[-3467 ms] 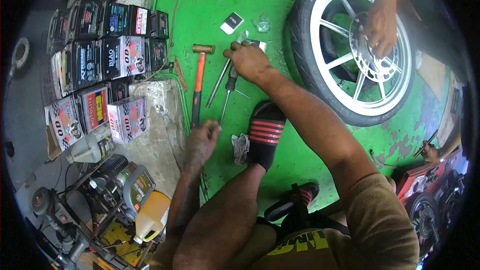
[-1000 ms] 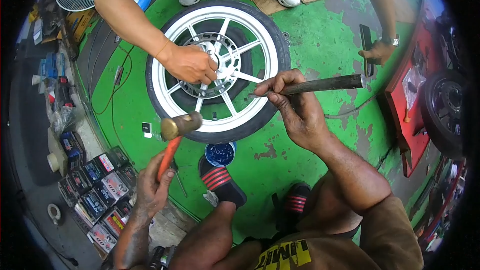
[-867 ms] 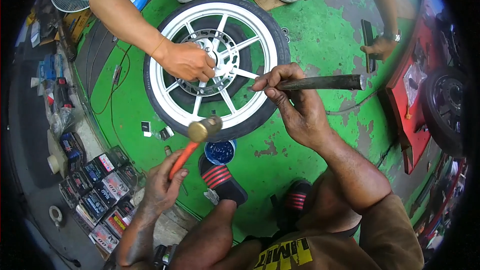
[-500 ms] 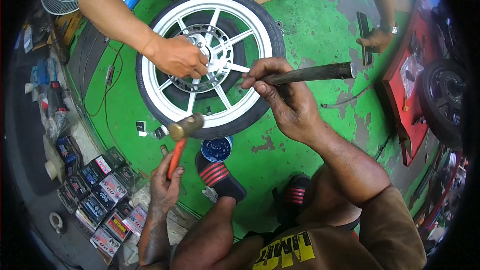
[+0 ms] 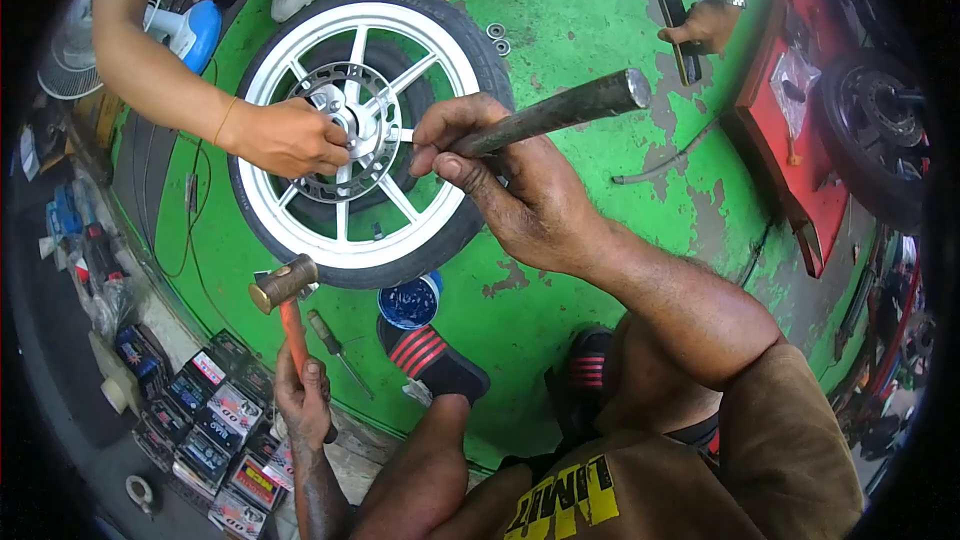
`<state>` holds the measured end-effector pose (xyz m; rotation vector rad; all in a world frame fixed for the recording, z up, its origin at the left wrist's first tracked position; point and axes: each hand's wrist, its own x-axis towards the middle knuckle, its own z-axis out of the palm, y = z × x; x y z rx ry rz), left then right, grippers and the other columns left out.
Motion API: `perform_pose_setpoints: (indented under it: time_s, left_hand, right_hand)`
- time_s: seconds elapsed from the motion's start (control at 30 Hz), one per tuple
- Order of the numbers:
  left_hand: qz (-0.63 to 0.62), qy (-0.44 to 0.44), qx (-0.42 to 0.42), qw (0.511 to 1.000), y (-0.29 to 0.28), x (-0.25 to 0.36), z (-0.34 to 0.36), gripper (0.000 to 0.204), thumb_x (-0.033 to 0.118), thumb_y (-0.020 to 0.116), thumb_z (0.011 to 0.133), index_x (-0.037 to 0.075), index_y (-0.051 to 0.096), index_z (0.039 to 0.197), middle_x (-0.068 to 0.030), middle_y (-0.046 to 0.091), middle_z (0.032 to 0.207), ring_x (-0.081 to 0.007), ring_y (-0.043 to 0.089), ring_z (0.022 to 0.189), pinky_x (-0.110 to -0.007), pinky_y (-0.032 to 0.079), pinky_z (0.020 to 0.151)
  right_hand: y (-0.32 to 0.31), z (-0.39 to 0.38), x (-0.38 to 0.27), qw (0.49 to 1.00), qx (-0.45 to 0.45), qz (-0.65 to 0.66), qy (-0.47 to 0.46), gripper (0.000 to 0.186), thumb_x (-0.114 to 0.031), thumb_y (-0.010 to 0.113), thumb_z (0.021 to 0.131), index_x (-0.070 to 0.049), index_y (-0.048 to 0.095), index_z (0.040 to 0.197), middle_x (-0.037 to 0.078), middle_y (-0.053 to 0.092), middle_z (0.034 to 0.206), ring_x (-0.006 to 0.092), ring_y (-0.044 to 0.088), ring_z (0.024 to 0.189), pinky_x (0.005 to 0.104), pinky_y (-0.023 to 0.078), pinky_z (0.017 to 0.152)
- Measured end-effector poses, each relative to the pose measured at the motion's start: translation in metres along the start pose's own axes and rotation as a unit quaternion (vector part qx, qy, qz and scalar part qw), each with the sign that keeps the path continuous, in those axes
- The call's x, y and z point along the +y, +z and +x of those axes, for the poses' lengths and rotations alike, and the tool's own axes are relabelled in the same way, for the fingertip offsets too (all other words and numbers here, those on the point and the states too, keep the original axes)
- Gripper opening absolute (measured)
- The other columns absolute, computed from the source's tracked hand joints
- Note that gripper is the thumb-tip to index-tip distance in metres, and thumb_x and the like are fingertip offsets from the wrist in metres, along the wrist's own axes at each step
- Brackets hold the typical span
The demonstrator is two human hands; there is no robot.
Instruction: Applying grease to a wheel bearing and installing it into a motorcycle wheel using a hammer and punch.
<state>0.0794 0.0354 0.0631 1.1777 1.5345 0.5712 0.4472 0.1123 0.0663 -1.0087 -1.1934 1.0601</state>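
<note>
My left hand (image 5: 303,395) grips the orange handle of a brass-headed hammer (image 5: 284,283), held head-up left of the wheel. Between the thumb and fingers of my right hand (image 5: 520,185) is a dark metal rod (image 5: 560,112), its flat end pointing up and right. The hand is raised over the right edge of a white spoked wheel (image 5: 408,202) with a black tyre, lying flat on the floor. A co-worker's hand (image 5: 285,137) is at the hub, beside the perforated brake disc (image 5: 345,183); what its fingers touch is hidden. Their other hand (image 5: 708,25) holds a dark phone (image 5: 675,25).
A blue tub of grease (image 5: 410,302) and a screwdriver (image 5: 338,352) are near my sandalled foot (image 5: 435,355). Stacked boxes (image 5: 215,420) line the left, below a fan (image 5: 105,25). Two bearings (image 5: 497,37) lie beyond the tyre. A red stand (image 5: 785,130) is at right.
The hammer has moved left and down, away from the tyre. My right hand and the rod have shifted left, and the rod's free end tilts up more. The view has shifted slightly.
</note>
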Motion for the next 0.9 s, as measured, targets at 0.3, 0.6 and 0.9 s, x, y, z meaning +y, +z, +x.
perform_pose_setpoints:
  time_s: [0.3, 0.6, 0.9]
  left_hand:
    - [0.057, -0.018, -0.026, 0.998, 0.012, 0.011, 0.008, 0.047, 0.015, 0.056, 0.098, 0.0, 0.042, 0.14, 0.0026, 0.047, 0.076, -0.0042, 0.04, 0.056, -0.02, 0.032, 0.047]
    - [0.049, -0.001, -0.021, 0.999, 0.01, 0.009, 0.015, 0.047, 0.014, 0.057, 0.098, 0.0, 0.042, 0.139, 0.0022, 0.048, 0.076, -0.0046, 0.041, 0.058, -0.02, 0.033, 0.049]
    - [0.056, 0.003, -0.004, 0.998, 0.002, 0.006, 0.009, 0.051, 0.019, 0.059, 0.097, 0.001, 0.041, 0.141, 0.0017, 0.048, 0.076, -0.0053, 0.042, 0.058, -0.021, 0.033, 0.048]
  right_hand:
    - [-0.01, -0.001, 0.0, 1.0, 0.022, -0.009, -0.018, 0.021, -0.002, 0.055, 0.095, 0.0, 0.05, 0.115, 0.012, 0.065, 0.091, 0.0216, 0.066, 0.09, 0.035, 0.051, 0.081]
    - [-0.008, -0.002, -0.001, 0.999, 0.032, 0.016, -0.009, 0.02, -0.002, 0.055, 0.095, 0.0, 0.05, 0.114, 0.012, 0.064, 0.091, 0.0217, 0.066, 0.089, 0.0356, 0.051, 0.08]
    - [-0.003, -0.001, -0.001, 1.0, -0.004, -0.004, 0.002, 0.02, -0.003, 0.055, 0.095, -0.002, 0.05, 0.114, 0.013, 0.064, 0.094, 0.0228, 0.066, 0.091, 0.0358, 0.052, 0.08]
